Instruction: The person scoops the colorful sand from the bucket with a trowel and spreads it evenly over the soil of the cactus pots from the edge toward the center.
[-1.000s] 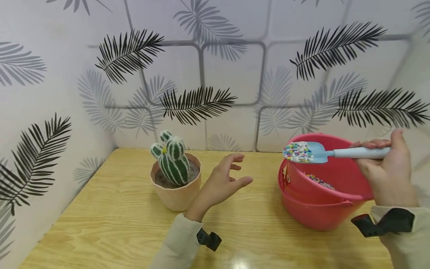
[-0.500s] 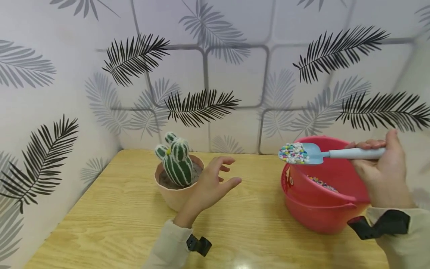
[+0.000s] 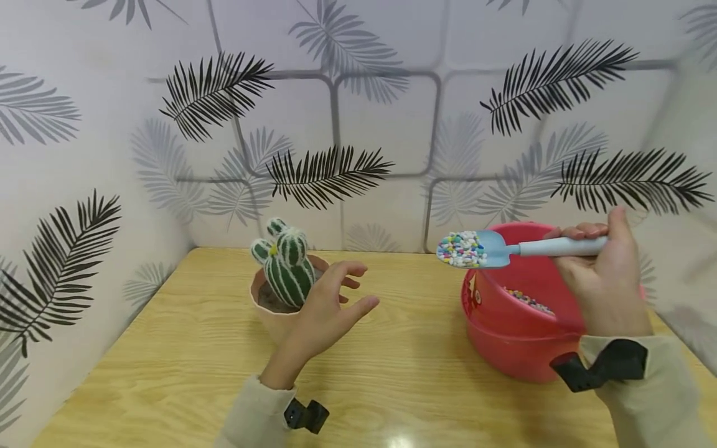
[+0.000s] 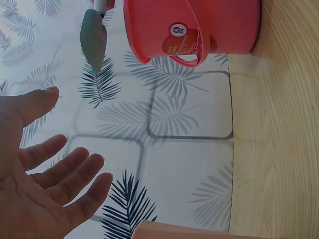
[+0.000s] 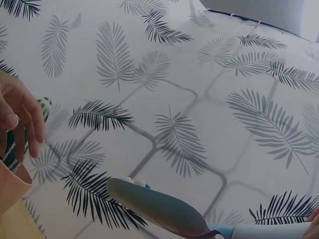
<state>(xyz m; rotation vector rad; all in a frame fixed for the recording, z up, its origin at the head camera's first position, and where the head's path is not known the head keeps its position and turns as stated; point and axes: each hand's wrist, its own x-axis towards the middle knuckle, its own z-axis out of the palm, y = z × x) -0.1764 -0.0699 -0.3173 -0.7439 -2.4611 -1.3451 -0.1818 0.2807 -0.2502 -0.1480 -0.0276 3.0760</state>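
In the head view my right hand grips the white handle of a light-blue trowel. Its blade is held level and carries a heap of small multicoloured pellets. A red bucket stands below and behind the trowel, with more pellets inside. My left hand hovers with its fingers spread and loosely bent, holding nothing. Beside it, partly hidden by that hand, is a peach flowerpot with a green and white cactus in grey filling. The right wrist view shows the trowel blade from below.
A light wooden table bears the bucket and the pot. Behind it rises a wall with a leaf pattern, which also runs along the left side. Dark bands sit on both wrists.
My right hand has moved left with the loaded trowel, so the blade now reaches past the bucket's left rim. The left hand has shifted left and slightly down, nearer the flowerpot.
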